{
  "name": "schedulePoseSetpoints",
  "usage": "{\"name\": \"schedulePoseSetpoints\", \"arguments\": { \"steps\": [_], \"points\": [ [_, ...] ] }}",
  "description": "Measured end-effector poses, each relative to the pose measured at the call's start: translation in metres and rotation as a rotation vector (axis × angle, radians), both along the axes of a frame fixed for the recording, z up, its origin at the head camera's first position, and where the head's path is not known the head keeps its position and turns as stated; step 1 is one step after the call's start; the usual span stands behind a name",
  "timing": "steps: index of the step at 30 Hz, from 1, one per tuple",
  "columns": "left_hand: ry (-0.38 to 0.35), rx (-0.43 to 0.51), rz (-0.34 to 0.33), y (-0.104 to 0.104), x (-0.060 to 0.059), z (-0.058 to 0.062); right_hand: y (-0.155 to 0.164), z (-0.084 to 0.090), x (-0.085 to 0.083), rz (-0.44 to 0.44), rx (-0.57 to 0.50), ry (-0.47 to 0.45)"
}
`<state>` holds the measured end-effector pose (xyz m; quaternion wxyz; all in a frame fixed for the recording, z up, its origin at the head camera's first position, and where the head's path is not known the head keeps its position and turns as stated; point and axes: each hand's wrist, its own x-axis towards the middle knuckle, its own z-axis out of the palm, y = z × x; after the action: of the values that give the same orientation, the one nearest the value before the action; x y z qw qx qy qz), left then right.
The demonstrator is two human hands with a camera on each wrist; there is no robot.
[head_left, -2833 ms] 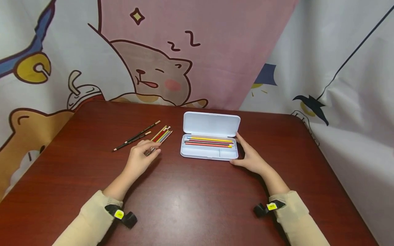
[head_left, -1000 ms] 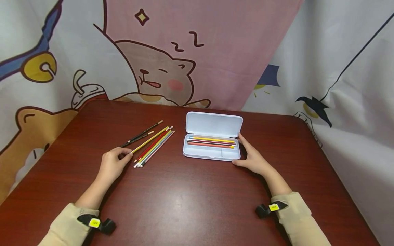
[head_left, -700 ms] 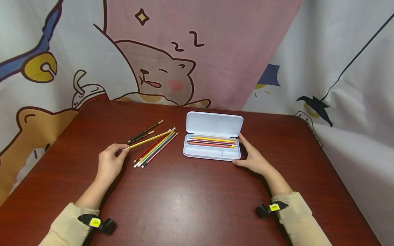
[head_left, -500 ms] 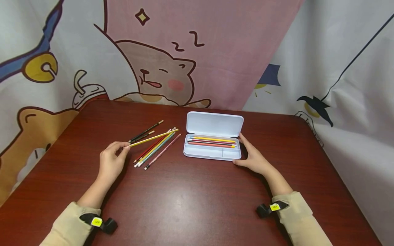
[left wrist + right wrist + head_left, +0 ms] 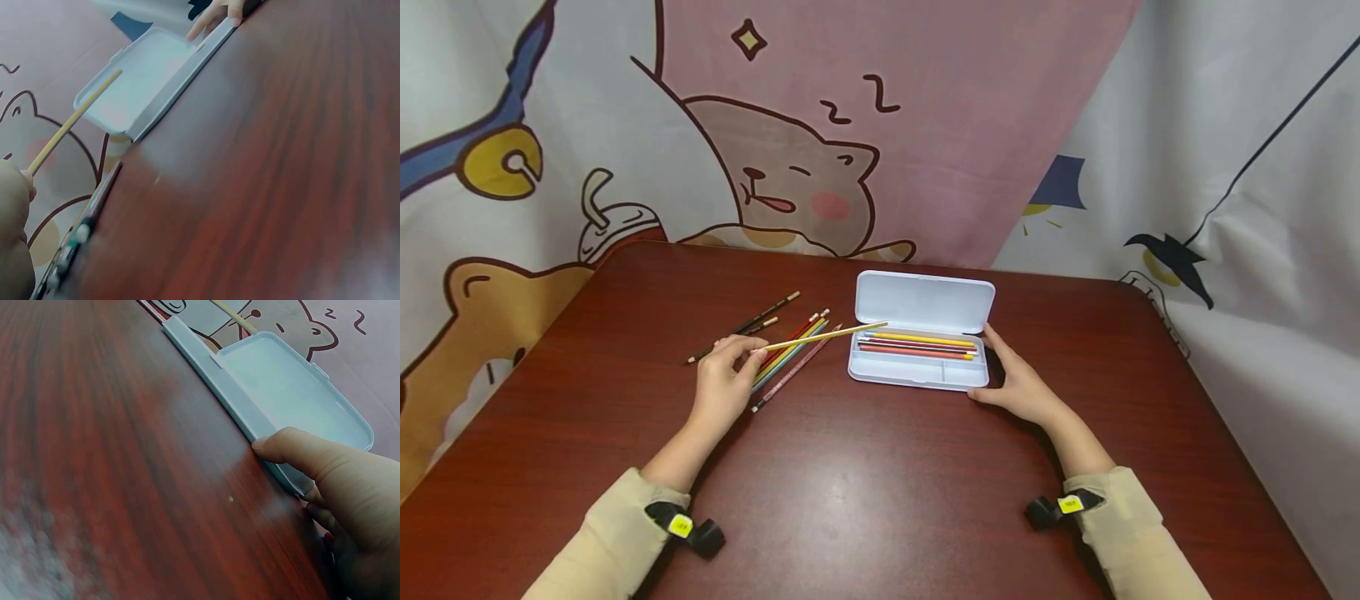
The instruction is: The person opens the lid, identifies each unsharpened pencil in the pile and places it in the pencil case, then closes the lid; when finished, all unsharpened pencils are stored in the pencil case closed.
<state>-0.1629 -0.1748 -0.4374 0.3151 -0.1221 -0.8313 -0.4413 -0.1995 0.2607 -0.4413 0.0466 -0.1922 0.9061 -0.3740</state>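
My left hand (image 5: 724,385) pinches a yellow pencil (image 5: 820,337), its tip over the left end of the open pencil case (image 5: 917,379). Several pencils lie in the case's far compartment. My right hand (image 5: 1018,385) rests against the case's right end with relaxed fingers.

Looks like a home setup, likely a kid's room or study corner: cartoon bedsheet backdrop (image 5: 820,125) with sleeping cat and bear prints hangs behind a dark red wood-grain surface (image 5: 865,492), plus a pale blue pencil case (image 5: 919,340) and loose coloured pencils (image 5: 790,354).
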Motion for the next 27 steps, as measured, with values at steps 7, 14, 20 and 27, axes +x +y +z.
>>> {"name": "schedulePoseSetpoints", "arguments": {
  "steps": [7, 14, 20, 27],
  "points": [
    [-0.053, -0.004, -0.065, 0.026, -0.007, 0.001, 0.001, -0.002, -0.002, 0.0, 0.005, 0.004],
    [-0.017, 0.005, -0.116, 0.054, -0.014, 0.001, 0.001, -0.003, -0.002, 0.0, 0.001, 0.003],
    [-0.043, 0.021, -0.14, 0.071, -0.019, 0.0, 0.001, -0.002, -0.001, 0.004, 0.0, 0.007],
    [-0.073, 0.01, -0.16, 0.088, -0.028, -0.003, 0.001, -0.003, -0.002, 0.008, 0.006, 0.016]
  ]
}}
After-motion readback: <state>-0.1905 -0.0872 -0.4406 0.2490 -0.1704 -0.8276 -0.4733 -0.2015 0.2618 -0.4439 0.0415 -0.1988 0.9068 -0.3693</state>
